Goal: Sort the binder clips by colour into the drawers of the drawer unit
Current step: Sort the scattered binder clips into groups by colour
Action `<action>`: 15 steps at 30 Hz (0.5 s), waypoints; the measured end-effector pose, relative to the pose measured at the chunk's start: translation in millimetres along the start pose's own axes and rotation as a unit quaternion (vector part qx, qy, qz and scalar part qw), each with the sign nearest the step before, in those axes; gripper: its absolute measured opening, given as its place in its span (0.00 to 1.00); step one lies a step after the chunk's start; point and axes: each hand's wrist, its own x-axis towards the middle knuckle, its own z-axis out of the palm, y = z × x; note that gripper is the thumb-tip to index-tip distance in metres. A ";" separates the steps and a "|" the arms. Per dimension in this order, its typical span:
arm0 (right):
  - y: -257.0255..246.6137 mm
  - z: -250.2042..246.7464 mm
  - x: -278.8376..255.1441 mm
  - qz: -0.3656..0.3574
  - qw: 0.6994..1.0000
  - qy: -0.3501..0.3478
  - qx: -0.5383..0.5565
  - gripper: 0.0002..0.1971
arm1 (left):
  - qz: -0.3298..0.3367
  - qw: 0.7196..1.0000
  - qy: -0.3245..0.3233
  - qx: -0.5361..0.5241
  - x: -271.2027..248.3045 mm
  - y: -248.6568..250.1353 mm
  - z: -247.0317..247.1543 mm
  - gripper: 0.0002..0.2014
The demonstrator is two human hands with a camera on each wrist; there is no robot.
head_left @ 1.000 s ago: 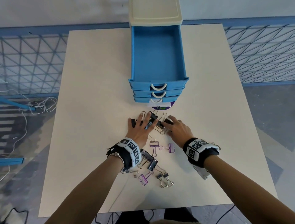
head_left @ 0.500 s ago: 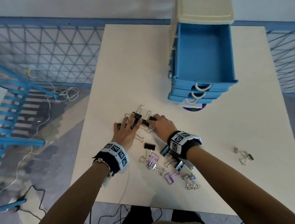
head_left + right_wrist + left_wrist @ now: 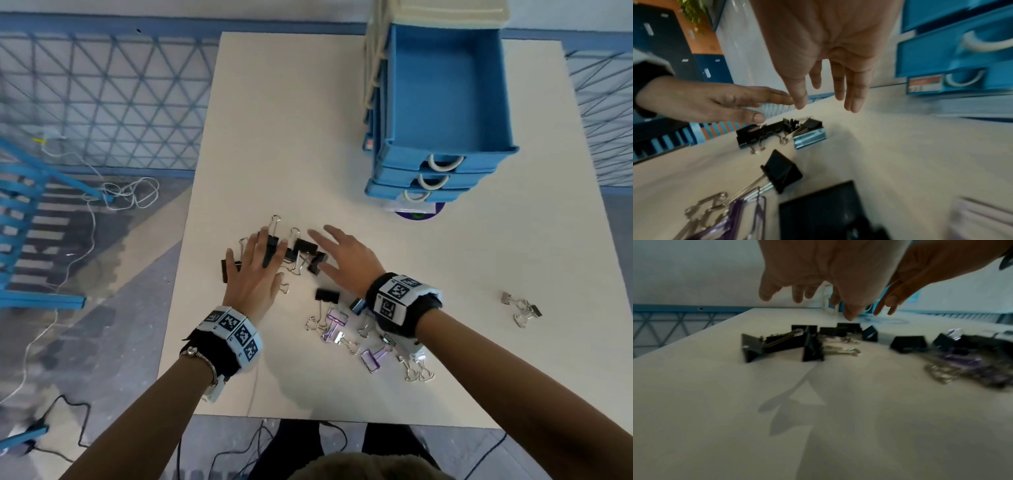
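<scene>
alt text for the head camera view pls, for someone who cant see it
Seen from above, a person's left hand and right hand hover open over a cluster of black binder clips on a white table. Purple clips and silver clips lie nearer the person, and a blue drawer unit stands behind with its top drawer open.

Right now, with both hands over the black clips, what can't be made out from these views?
- Lower drawers: contents hidden beneath the open top drawer, head view.
- Clips under right wrist: partly covered by the wristband.
- Purple clips: blurred, left wrist view.
</scene>
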 end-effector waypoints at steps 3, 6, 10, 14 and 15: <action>23.3 -15.3 -35.5 0.013 0.998 0.047 0.025 0.26 | 0.060 0.995 0.042 -0.066 -7.1 20.2 -3.1 0.28; 45.7 -17.4 -76.0 0.001 0.996 0.088 0.025 0.20 | 0.089 0.986 -0.008 -0.140 -21.4 42.6 -1.2 0.28; 60.2 5.4 -118.0 -0.004 0.998 0.056 -0.009 0.18 | 0.076 0.985 -0.096 -0.118 -31.6 64.0 10.9 0.29; 64.9 23.5 -125.7 0.007 0.999 0.048 -0.007 0.20 | 0.037 0.986 -0.140 -0.083 -30.3 82.7 19.5 0.27; 63.4 23.6 -123.3 0.016 0.999 0.047 0.000 0.21 | 0.023 0.986 -0.142 -0.083 -30.6 87.2 20.8 0.26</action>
